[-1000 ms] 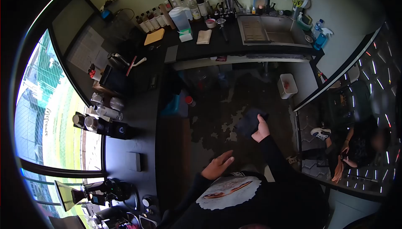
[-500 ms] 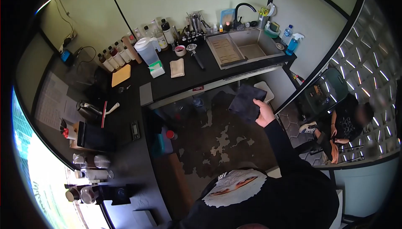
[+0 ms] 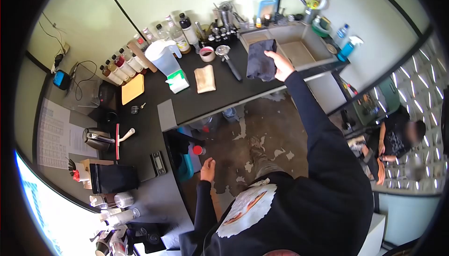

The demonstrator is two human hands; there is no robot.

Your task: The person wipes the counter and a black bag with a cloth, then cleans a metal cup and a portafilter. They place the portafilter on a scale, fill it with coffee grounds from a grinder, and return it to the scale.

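Note:
Pinched in my right hand [image 3: 280,65] is a dark grey cloth [image 3: 261,62], which hangs over the front left part of the sink [image 3: 299,52] and the counter edge. My left hand [image 3: 207,169] is low over the floor, its fingers curled; whether anything is in them is too small to tell. Left of the cloth, a portafilter [image 3: 227,60] lies on the black counter [image 3: 187,108], and a folded beige cloth [image 3: 205,79] is farther left. A roll of tape [image 3: 206,54] sits behind them.
Bottles [image 3: 187,29], a clear pitcher [image 3: 161,57] and a yellow cloth [image 3: 133,89] line the back counter. A kettle [image 3: 97,139] and scale [image 3: 158,163] are on the left counter. A blue spray bottle [image 3: 348,49] stands right of the sink. Another person [image 3: 395,136] sits at right.
My right hand has carried the dark cloth up and forward from over the floor to the sink's front. My left hand has come into view. The camera view has shifted.

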